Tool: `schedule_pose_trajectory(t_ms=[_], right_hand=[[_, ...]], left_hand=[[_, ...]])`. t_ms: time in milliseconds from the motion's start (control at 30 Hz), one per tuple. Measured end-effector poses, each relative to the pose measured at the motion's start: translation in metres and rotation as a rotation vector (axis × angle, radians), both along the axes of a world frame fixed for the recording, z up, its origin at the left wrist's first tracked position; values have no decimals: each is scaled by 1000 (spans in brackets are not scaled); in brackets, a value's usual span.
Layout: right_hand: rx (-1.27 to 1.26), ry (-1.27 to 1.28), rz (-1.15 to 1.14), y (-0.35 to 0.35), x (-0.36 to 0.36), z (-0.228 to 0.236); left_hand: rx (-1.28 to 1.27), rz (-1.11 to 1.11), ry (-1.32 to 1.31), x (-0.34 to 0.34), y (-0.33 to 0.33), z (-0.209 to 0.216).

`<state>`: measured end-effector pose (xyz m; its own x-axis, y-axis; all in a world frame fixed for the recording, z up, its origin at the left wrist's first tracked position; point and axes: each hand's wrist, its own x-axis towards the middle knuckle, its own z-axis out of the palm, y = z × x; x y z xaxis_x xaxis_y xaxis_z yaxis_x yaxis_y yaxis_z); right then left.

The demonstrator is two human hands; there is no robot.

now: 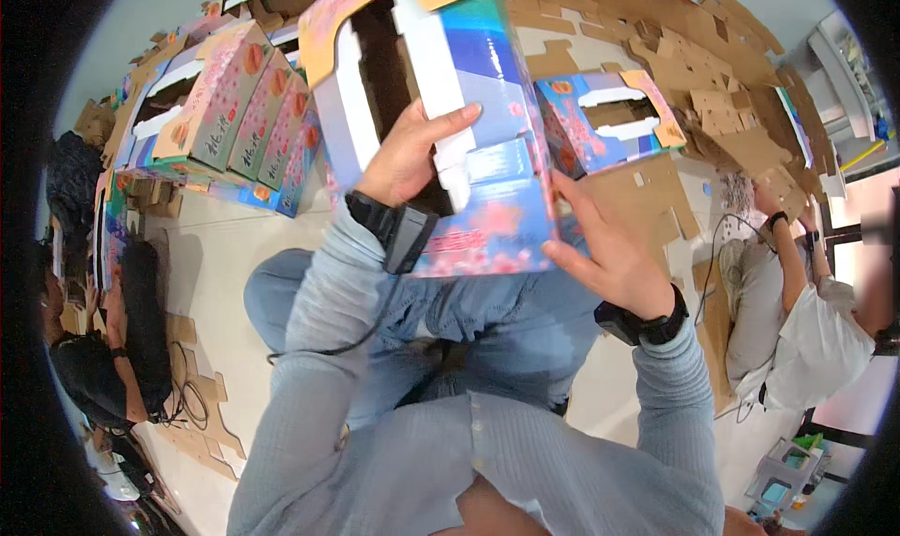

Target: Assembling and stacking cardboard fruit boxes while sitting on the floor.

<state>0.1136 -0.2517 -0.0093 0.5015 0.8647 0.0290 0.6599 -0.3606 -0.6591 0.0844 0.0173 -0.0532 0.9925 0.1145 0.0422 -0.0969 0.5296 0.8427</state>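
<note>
A colourful printed cardboard box (pixel 511 175), blue and pink with a peach-coloured end, is tilted above my lap, its long slot edged by white flaps. My left hand (pixel 403 156) grips the slot's edge, fingers inside the opening and thumb over a white flap; those fingertips are hidden. At the box's right side is my right hand (pixel 619 259), its thumb and forefinger stretched apart and their tips against the side and near corner. Both wrists wear black strapped devices.
Similar printed boxes (pixel 225 100) stand in a row at left. Another box (pixel 614 119) is at right, beside flattened brown cardboard (pixel 722 114). A co-worker in a white top (pixel 816 353) sits at far right, hands on cardboard. More people are at the left edge, near cables.
</note>
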Motion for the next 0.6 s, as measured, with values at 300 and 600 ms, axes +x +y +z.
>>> schedule_pose_trajectory(t_ms=[300, 600], right_hand=[[286, 640, -210, -6, -36, -44], [320, 556, -141, -3, -49, -70]], left_hand=[[244, -214, 100, -57, -48, 3], [399, -299, 173, -88, -50, 8]])
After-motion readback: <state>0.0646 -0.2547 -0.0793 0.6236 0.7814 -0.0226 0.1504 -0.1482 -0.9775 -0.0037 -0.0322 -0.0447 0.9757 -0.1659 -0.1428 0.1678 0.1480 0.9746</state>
